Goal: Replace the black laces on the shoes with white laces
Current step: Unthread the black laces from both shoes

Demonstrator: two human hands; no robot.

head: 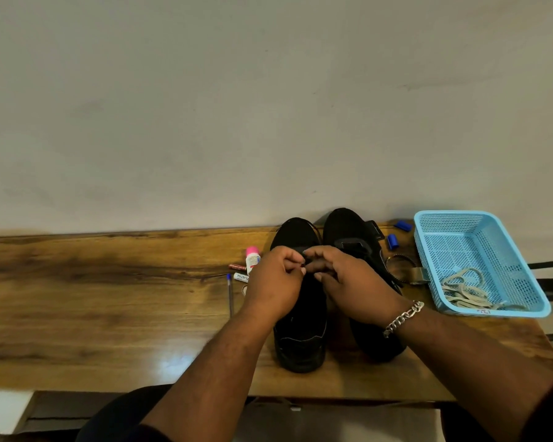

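Two shoes: black pair side by side on the wooden table (109, 314), toes to the wall, heels toward the person; likely set so for reaching the eyelets.
Left shoe (300, 330): under both hands; the one being worked.
Right shoe (348, 231): just beside it, partly behind the right forearm, nobody touching it.
Left hand (275, 279): fingers curled, pinching what looks like the black lace (315, 232) over the left shoe's throat; probably pulling it out of the eyelets.
Right hand (342, 275): fingers curled in at the same spot, meeting the left fingertips; grasping lace or tongue, cannot tell which.
White laces (466, 291): heaped in the near corner of the blue basket (460, 224) at right, well apart from the shoes; parked there until the black ones are out, I judge.
Clutter: pink-capped bottle (253, 258), pen (230, 295) and small tubes left of the shoes, blue caps (393, 241) and a band-like item right; not in use.
Hidden: eyelets and knot covered by hands.
Hard to read: black lace on black shoe, so how much is unthreaded is unclear.
Cut off: basket's right side runs past the table edge.
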